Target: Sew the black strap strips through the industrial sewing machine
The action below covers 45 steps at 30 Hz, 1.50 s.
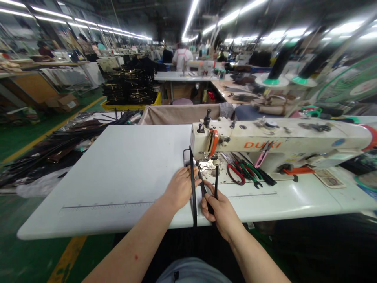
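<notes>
- The left hand [180, 188] and the right hand [220, 212] both work at the front edge of the bench [118, 165], just below the needle area of a cream DUKI industrial sewing machine [273, 143].
- A narrow black strap [193, 196] runs lengthwise from front to back, its long axis roughly upright in view. One length hangs past the front edge of the bench, and its top end rises just beside the presser foot [206, 165].
- More black strip [216, 181] stands between the right hand and the machine. How these lengths join is hidden by the fingers.
- The strap lies between the hands. The right hand is closer to its lower part, while the left is nearer the presser foot.
- The right fingers are closed around the black strip. The left fingers lie extended against the strap, but whether they grip it cannot be told.
- The strap looks smooth, flat and matte; its exact material is too small to tell.
- Just right of the needle area, red-handled pliers [235, 175] and green-handled pliers [247, 171] lie together on the bench.
- Pink-handled snips [261, 154] hang against the machine's arm.
- A printed measuring scale [108, 205] runs along the bench near its front edge.
</notes>
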Motion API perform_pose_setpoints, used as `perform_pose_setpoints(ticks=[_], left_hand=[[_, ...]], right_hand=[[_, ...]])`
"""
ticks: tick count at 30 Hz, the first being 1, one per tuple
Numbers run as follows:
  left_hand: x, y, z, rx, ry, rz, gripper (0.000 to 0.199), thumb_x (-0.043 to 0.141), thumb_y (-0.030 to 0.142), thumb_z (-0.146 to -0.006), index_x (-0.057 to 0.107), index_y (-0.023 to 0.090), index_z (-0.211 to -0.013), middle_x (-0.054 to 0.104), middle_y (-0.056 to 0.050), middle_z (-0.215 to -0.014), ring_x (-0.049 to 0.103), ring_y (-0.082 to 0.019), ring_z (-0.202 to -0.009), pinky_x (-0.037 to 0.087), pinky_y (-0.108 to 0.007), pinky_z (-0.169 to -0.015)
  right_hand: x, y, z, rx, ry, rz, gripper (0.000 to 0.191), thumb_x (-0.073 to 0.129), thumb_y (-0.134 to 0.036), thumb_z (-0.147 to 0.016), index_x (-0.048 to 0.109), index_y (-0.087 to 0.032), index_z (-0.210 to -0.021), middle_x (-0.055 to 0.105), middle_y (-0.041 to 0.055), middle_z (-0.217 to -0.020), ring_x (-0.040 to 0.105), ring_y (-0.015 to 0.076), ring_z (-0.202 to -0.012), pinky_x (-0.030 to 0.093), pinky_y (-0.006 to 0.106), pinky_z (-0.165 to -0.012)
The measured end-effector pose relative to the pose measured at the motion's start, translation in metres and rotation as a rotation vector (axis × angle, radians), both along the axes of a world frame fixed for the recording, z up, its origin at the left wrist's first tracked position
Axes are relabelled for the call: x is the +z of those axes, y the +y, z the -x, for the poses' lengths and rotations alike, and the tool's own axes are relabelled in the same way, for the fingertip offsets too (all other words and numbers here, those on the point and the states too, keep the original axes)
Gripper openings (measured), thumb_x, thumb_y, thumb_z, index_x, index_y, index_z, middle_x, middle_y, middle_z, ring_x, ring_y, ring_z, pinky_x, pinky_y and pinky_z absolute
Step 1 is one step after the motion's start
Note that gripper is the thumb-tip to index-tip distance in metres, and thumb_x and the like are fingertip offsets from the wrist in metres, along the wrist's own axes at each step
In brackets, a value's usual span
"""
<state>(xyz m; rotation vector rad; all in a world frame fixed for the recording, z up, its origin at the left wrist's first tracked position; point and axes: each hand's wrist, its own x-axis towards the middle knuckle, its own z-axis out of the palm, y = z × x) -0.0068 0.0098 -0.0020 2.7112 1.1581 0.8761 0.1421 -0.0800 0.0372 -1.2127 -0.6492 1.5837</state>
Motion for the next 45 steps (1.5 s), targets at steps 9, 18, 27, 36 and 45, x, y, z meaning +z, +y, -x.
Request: perform_pose_setpoints(ticks=[9, 18, 27, 36, 45], left_hand=[[-0.002, 0.004, 0.001, -0.06, -0.045, 0.034, 0.031, 0.044, 0.029, -0.104, 0.062, 0.018, -0.126, 0.068, -0.01, -0.13, 0.058, -0.025, -0.13, 0.048, -0.048, -0.111], [-0.002, 0.002, -0.001, -0.025, -0.003, 0.01, 0.034, 0.045, 0.029, -0.104, 0.059, 0.015, -0.132, 0.066, -0.013, -0.134, 0.056, -0.027, -0.132, 0.048, -0.049, -0.11], [-0.007, 0.004, -0.002, -0.026, -0.019, -0.01, 0.033, 0.045, 0.029, -0.104, 0.061, 0.016, -0.13, 0.066, -0.012, -0.133, 0.058, -0.027, -0.131, 0.049, -0.05, -0.11], [-0.005, 0.002, 0.0, -0.039, -0.036, -0.013, 0.032, 0.045, 0.028, -0.104, 0.063, 0.016, -0.127, 0.068, -0.01, -0.13, 0.059, -0.026, -0.129, 0.049, -0.048, -0.11], [0.0, 0.001, 0.0, -0.04, -0.037, 0.008, 0.03, 0.047, 0.03, -0.104, 0.064, 0.017, -0.125, 0.069, -0.008, -0.129, 0.059, -0.025, -0.127, 0.048, -0.047, -0.11]], right_hand=[[-0.004, 0.003, 0.006, -0.023, -0.019, -0.023, 0.067, 0.063, -0.033, -0.08, 0.044, -0.015, -0.142, 0.056, -0.0059, -0.057, 0.046, 0.0104, -0.041, 0.017, 0.019, -0.037], [-0.005, 0.008, 0.004, -0.014, -0.024, -0.035, 0.064, 0.062, -0.032, -0.079, 0.047, -0.016, -0.139, 0.056, -0.0064, -0.056, 0.044, 0.0098, -0.04, 0.018, 0.019, -0.038], [-0.008, 0.017, 0.006, -0.033, -0.026, -0.054, 0.067, 0.062, -0.032, -0.077, 0.044, -0.013, -0.139, 0.057, -0.0061, -0.056, 0.046, 0.0106, -0.041, 0.02, 0.02, -0.039], [-0.005, 0.018, 0.008, -0.023, -0.018, -0.044, 0.071, 0.061, -0.031, -0.075, 0.044, -0.013, -0.141, 0.057, -0.0058, -0.055, 0.045, 0.0106, -0.04, 0.021, 0.02, -0.04], [-0.003, 0.007, 0.004, -0.023, 0.001, 0.055, 0.081, 0.063, -0.031, -0.071, 0.038, -0.017, -0.147, 0.056, -0.0059, -0.052, 0.042, 0.0104, -0.038, 0.016, 0.019, -0.039]])
